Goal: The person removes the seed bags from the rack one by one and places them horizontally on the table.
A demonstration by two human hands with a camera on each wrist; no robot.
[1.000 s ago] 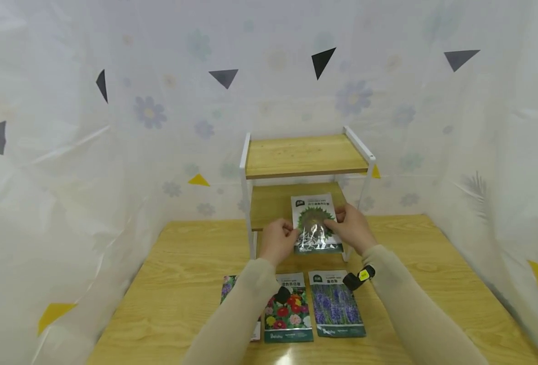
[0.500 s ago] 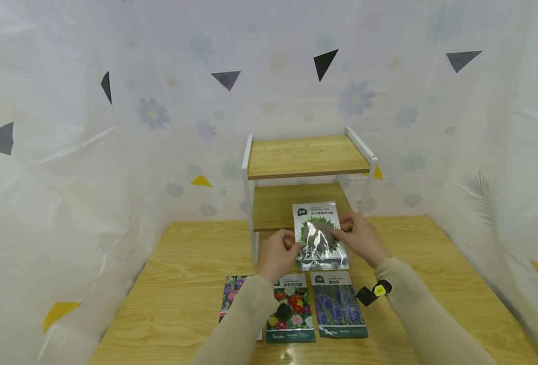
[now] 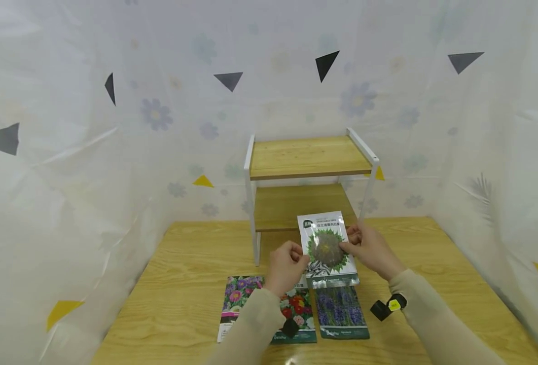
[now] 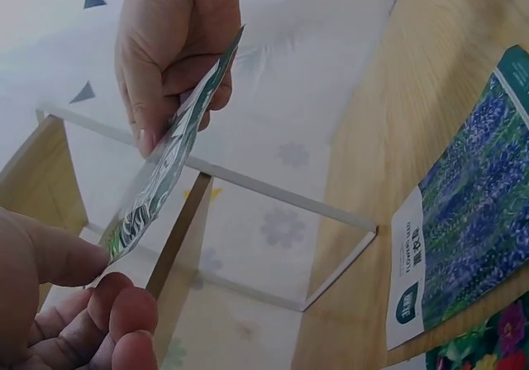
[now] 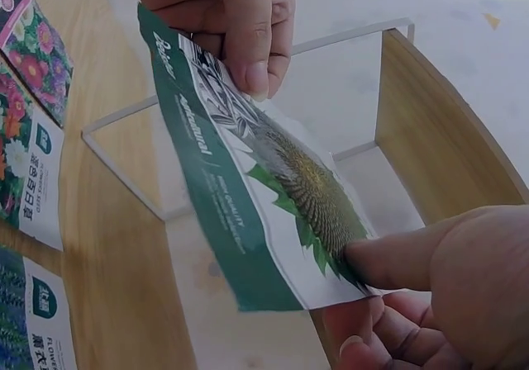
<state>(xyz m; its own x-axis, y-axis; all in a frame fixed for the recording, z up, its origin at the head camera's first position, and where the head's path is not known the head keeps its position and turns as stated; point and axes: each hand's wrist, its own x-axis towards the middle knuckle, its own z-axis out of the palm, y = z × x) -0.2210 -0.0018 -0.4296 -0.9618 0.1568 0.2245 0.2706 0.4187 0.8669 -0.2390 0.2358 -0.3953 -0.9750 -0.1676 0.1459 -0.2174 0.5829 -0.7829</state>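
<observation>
A white and green seed packet with a sunflower head [image 3: 327, 248] is held up in front of the shelf. My left hand [image 3: 287, 266] pinches its left edge between thumb and fingers. On the opposite edge, my right hand [image 3: 372, 249] grips with the thumb on the printed face, as the right wrist view also shows. Beneath it on the table lie a purple-flower packet [image 3: 340, 312], partly covered by the held one, and a red-flower packet [image 3: 299, 310], partly behind my left hand and sleeve. Further left rests a pink-flower packet [image 3: 238, 295], its corner hidden by the sleeve.
A two-tier wooden shelf [image 3: 312, 156] with white side frames stands at the back of the wooden table [image 3: 191, 258]. Its lower board [image 3: 296, 197] sits just behind the held packet. Pale patterned sheeting [image 3: 269, 101] encloses the table at the back and sides.
Both hands have drawn the sunflower packet down and nearer, away from the shelf and slightly right. It now overlaps the tops of the packets on the table in the head view.
</observation>
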